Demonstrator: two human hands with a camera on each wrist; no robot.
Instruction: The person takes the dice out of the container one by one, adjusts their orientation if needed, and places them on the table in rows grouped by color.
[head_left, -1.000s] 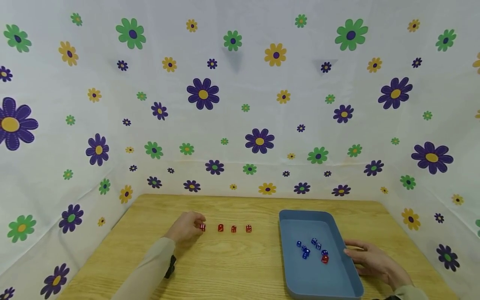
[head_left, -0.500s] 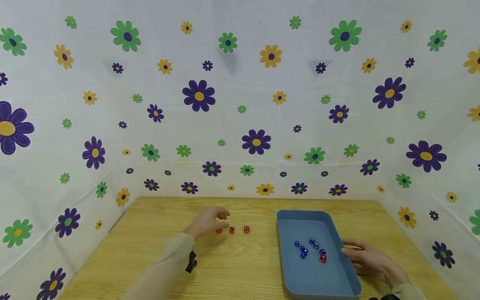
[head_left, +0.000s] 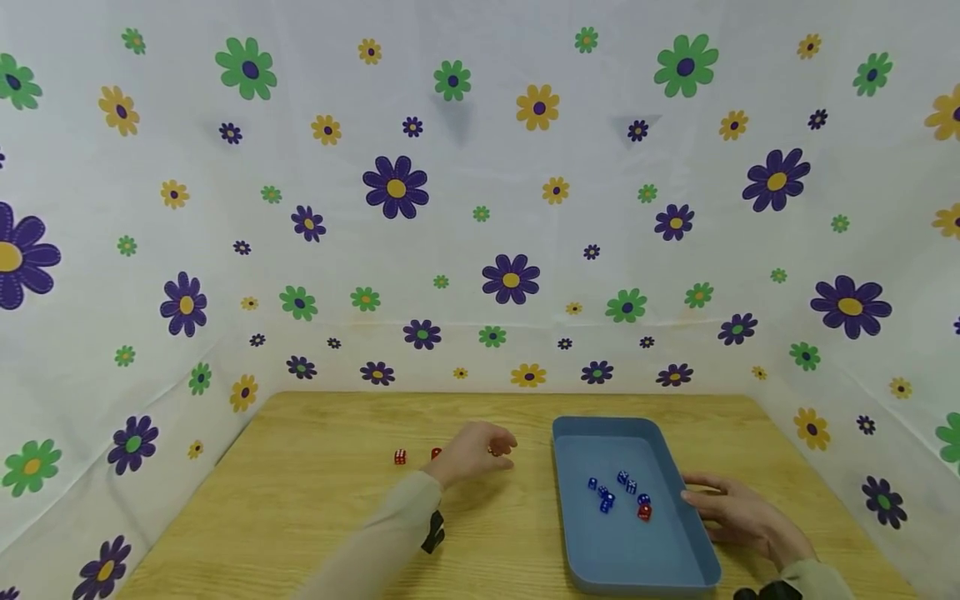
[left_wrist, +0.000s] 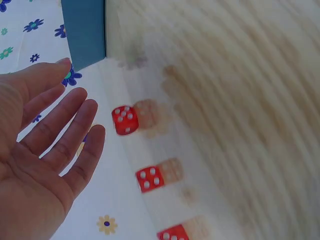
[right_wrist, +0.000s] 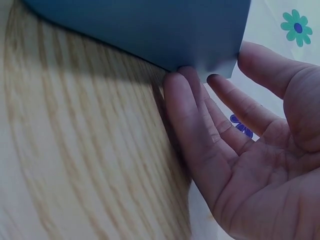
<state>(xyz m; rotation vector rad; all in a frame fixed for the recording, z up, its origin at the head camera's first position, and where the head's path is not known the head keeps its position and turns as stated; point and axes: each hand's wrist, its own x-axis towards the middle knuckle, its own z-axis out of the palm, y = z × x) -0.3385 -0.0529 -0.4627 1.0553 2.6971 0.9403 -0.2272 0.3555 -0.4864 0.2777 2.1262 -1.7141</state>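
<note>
My left hand point(head_left: 467, 456) hovers over a row of red dice, its fingers loosely spread with nothing held in the left wrist view. In that view a red die point(left_wrist: 124, 120) lies just beyond the fingertips, followed by a second die point(left_wrist: 150, 179) and a third die point(left_wrist: 173, 233) cut off by the frame. The head view shows the row's leftmost die point(head_left: 401, 457); the hand partly covers others. My right hand point(head_left: 744, 518) touches the outer right side of a blue tray point(head_left: 630, 554), fingertips at its wall and thumb near the rim in the right wrist view.
Inside the tray lie several blue dice point(head_left: 632, 487) and one red die point(head_left: 645, 512). The wooden table point(head_left: 322, 500) is enclosed at the back and sides by a white flowered cloth point(head_left: 450, 242).
My left hand has moved rightward along the row from the leftmost red die, which is uncovered now, to the right end. My right hand has stayed at the tray.
</note>
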